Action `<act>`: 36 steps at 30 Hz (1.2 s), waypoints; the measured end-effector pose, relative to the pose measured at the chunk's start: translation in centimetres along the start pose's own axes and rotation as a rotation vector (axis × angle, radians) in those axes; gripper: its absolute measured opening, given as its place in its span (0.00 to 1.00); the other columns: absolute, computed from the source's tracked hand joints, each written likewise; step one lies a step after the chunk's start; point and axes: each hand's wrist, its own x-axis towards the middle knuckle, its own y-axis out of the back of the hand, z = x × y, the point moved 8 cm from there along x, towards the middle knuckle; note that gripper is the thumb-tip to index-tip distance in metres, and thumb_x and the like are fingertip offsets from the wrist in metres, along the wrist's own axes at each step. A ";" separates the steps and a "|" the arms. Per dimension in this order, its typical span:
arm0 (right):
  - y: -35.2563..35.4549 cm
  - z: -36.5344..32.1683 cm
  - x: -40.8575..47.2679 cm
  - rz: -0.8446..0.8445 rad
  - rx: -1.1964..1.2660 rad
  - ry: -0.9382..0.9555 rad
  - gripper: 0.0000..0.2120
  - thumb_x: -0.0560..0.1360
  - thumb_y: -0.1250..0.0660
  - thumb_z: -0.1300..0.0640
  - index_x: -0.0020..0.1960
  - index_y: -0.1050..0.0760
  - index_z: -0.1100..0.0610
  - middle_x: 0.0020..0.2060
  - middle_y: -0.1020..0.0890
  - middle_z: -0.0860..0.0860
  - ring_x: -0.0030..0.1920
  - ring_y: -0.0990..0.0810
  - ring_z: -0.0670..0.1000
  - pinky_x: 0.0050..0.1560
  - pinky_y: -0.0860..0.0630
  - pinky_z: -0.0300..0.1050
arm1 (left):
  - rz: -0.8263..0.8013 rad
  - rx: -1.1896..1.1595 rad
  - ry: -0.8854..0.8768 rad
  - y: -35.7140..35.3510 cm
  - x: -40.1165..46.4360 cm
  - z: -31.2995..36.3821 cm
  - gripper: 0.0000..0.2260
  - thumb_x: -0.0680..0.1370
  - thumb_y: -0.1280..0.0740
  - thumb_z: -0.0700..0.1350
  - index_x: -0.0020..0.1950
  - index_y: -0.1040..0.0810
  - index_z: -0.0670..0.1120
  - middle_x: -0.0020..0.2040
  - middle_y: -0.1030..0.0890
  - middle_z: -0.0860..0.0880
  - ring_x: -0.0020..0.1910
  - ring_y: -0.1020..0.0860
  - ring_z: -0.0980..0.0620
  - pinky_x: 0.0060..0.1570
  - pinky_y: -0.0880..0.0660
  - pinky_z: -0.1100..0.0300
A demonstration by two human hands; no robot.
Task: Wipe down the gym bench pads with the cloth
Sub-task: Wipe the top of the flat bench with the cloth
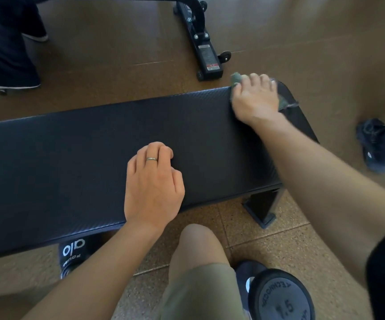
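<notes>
A long black gym bench pad [71,158] runs across the view from the left edge to the right. My right hand [255,98] presses a grey-green cloth [236,79] onto the pad's far right corner; the cloth shows at the fingertips and beside the hand, the rest is under the palm. My left hand [153,183] rests on the middle of the pad near its front edge, fingers curled under, holding nothing, a ring on one finger.
A black metal frame with small wheels [206,56] stands on the brown floor behind the bench. A round 1.5 weight plate [284,296] lies at lower right by my knee [198,245]. Another person's dark shoes show at right [381,144] and upper left [9,82].
</notes>
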 end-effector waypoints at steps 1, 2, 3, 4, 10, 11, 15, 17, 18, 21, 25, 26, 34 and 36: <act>-0.3 -2.3 -1.4 -0.012 0.014 0.024 0.25 0.85 0.54 0.49 0.79 0.38 0.56 0.79 0.36 0.57 0.80 0.43 0.60 0.79 0.49 0.60 | -0.001 0.006 -0.003 0.0 0.0 0.1 0.08 0.79 0.38 0.41 0.58 0.27 0.45 0.58 0.25 0.47 0.60 0.26 0.44 0.63 0.27 0.46; -0.6 -4.9 -3.0 -0.020 0.035 0.077 0.26 0.85 0.54 0.48 0.81 0.42 0.56 0.81 0.40 0.55 0.81 0.46 0.59 0.80 0.52 0.59 | 0.001 0.012 -0.007 0.1 0.0 0.2 0.08 0.79 0.39 0.41 0.58 0.28 0.45 0.58 0.25 0.47 0.60 0.26 0.44 0.62 0.27 0.46; -0.9 -7.7 -5.1 -0.021 0.053 0.155 0.27 0.86 0.54 0.48 0.83 0.45 0.55 0.82 0.43 0.55 0.82 0.49 0.59 0.80 0.53 0.59 | 0.004 0.016 -0.012 0.2 0.0 0.2 0.08 0.79 0.39 0.41 0.58 0.28 0.45 0.58 0.25 0.47 0.60 0.26 0.44 0.61 0.28 0.46; -1.3 -10.3 -7.3 -0.019 0.059 0.247 0.27 0.86 0.53 0.48 0.83 0.46 0.55 0.83 0.45 0.54 0.82 0.50 0.59 0.80 0.53 0.59 | 0.004 0.020 -0.015 0.3 0.0 0.3 0.08 0.79 0.40 0.41 0.57 0.28 0.45 0.58 0.25 0.46 0.60 0.26 0.43 0.61 0.28 0.46; -0.7 -7.2 -8.8 -0.025 0.000 0.451 0.28 0.84 0.60 0.46 0.83 0.47 0.49 0.83 0.46 0.52 0.83 0.48 0.56 0.81 0.50 0.55 | -0.007 -0.002 -0.004 0.3 0.0 0.1 0.07 0.80 0.39 0.41 0.57 0.28 0.45 0.57 0.25 0.46 0.58 0.25 0.44 0.61 0.26 0.46; -0.1 -3.8 -7.1 -0.007 -0.017 0.349 0.29 0.84 0.61 0.46 0.83 0.48 0.49 0.83 0.46 0.52 0.83 0.48 0.56 0.81 0.51 0.55 | -0.009 -0.010 0.005 0.2 0.1 0.0 0.07 0.79 0.38 0.41 0.57 0.28 0.45 0.57 0.25 0.46 0.58 0.25 0.44 0.61 0.26 0.46; 0.0 1.9 -6.5 -0.066 0.045 0.019 0.28 0.85 0.58 0.48 0.84 0.53 0.51 0.84 0.51 0.52 0.83 0.53 0.56 0.81 0.55 0.56 | -0.002 -0.003 0.017 0.1 0.0 0.0 0.07 0.79 0.38 0.41 0.57 0.28 0.45 0.57 0.24 0.46 0.57 0.25 0.45 0.61 0.25 0.46; -0.5 -2.9 -9.9 -0.023 0.034 0.115 0.30 0.83 0.60 0.48 0.84 0.49 0.53 0.83 0.47 0.54 0.82 0.49 0.59 0.80 0.51 0.59 | 0.004 0.003 0.010 0.2 0.0 0.1 0.07 0.79 0.38 0.41 0.57 0.28 0.45 0.56 0.24 0.46 0.57 0.25 0.44 0.60 0.26 0.46; -1.0 -5.9 -12.3 -0.016 0.035 0.230 0.31 0.82 0.60 0.48 0.83 0.47 0.53 0.83 0.44 0.55 0.82 0.47 0.60 0.80 0.49 0.60 | 0.005 0.006 0.008 0.3 0.0 0.1 0.07 0.79 0.38 0.41 0.57 0.28 0.45 0.56 0.25 0.46 0.57 0.25 0.44 0.60 0.26 0.46; -1.7 -9.5 -17.1 -0.076 0.075 0.489 0.27 0.85 0.57 0.47 0.83 0.46 0.50 0.83 0.43 0.51 0.82 0.48 0.56 0.81 0.50 0.57 | 0.003 0.009 0.005 0.4 0.0 0.2 0.07 0.80 0.38 0.41 0.57 0.28 0.45 0.56 0.25 0.46 0.57 0.25 0.44 0.60 0.27 0.46; -0.5 -0.7 -13.2 -0.004 0.024 0.303 0.27 0.84 0.57 0.47 0.83 0.46 0.49 0.83 0.44 0.51 0.82 0.47 0.55 0.81 0.51 0.54 | 0.009 -0.007 0.024 0.4 0.0 0.1 0.06 0.80 0.37 0.41 0.56 0.28 0.46 0.56 0.24 0.46 0.55 0.25 0.45 0.60 0.25 0.47; -0.3 2.6 -12.2 -0.013 0.027 0.193 0.27 0.85 0.58 0.47 0.83 0.47 0.48 0.83 0.46 0.50 0.83 0.49 0.54 0.81 0.52 0.54 | 0.006 -0.004 0.029 0.3 0.0 0.1 0.06 0.80 0.37 0.42 0.56 0.28 0.45 0.56 0.24 0.46 0.55 0.25 0.45 0.60 0.26 0.48; -1.7 -7.0 -20.9 0.037 0.126 0.182 0.28 0.84 0.57 0.47 0.83 0.45 0.52 0.82 0.43 0.54 0.82 0.48 0.58 0.81 0.50 0.61 | 0.010 0.008 0.021 0.4 0.0 0.2 0.06 0.79 0.39 0.42 0.55 0.28 0.45 0.55 0.24 0.46 0.54 0.26 0.46 0.59 0.28 0.48; -1.9 -8.2 -22.2 0.003 0.143 0.302 0.26 0.86 0.56 0.47 0.83 0.45 0.50 0.82 0.43 0.52 0.83 0.48 0.56 0.81 0.50 0.59 | -0.004 -0.010 0.020 0.4 0.1 0.2 0.06 0.80 0.40 0.42 0.56 0.28 0.46 0.55 0.24 0.47 0.55 0.26 0.47 0.59 0.29 0.49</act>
